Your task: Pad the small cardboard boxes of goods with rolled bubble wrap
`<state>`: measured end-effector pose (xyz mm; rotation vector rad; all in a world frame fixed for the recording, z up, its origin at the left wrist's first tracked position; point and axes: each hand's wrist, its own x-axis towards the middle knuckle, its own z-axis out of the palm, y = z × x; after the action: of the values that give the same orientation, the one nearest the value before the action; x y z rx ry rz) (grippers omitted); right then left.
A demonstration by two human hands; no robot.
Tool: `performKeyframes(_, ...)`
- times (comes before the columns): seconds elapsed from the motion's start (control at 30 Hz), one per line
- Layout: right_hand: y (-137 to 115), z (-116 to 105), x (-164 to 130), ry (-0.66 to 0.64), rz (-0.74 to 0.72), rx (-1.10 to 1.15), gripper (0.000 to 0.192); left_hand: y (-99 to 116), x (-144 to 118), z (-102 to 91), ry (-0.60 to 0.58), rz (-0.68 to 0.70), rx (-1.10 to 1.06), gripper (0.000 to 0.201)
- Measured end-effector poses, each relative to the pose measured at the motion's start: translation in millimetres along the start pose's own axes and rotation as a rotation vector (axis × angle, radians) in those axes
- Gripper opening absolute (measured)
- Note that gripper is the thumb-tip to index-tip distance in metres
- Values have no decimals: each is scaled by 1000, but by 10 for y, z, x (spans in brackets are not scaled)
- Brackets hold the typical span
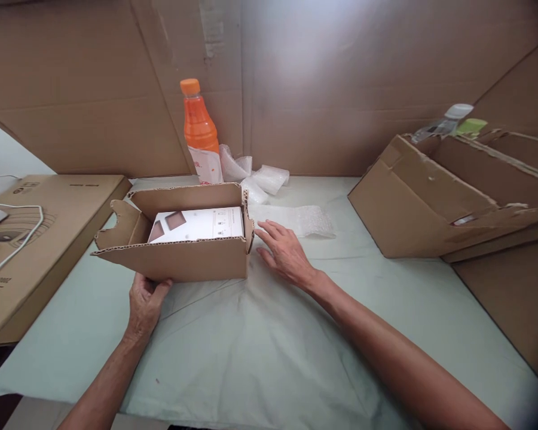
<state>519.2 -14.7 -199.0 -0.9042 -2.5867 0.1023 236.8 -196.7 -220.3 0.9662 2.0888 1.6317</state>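
Note:
An open cardboard box (201,261) stands on the green cloth, with a white printed carton (197,224) inside it. My left hand (146,301) is at the box's lower left front, its thumb against the base and its other fingers hidden under or behind the box. Just off the box's right end is my right hand (282,248), fingers stretched out and holding nothing. Beyond that hand lies a flat sheet of bubble wrap (311,221). Several bubble wrap rolls (271,179) sit behind the box, beside a bottle of orange drink (201,134).
On the right, a divided cardboard bin (412,209) holds a clear bottle (448,122) and a green-capped item (472,127). A large flat carton (49,239) with a white cable (36,224) on it is at left. Cardboard panels (363,89) wall the back.

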Motion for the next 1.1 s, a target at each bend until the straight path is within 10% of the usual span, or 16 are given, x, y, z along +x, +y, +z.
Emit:
performKeyframes(0.33,363,89,362,-13,166,-31,35,15,-4,-2,-22,-16,-1,41)
performKeyframes(0.67,-278,51,-119,48,210,726,30,4,-9,-5,-11,-23,6,44)
performKeyframes(1.1,-185,151,-125,1,188,1071,86,316,485,292,-134,62,-58,43)
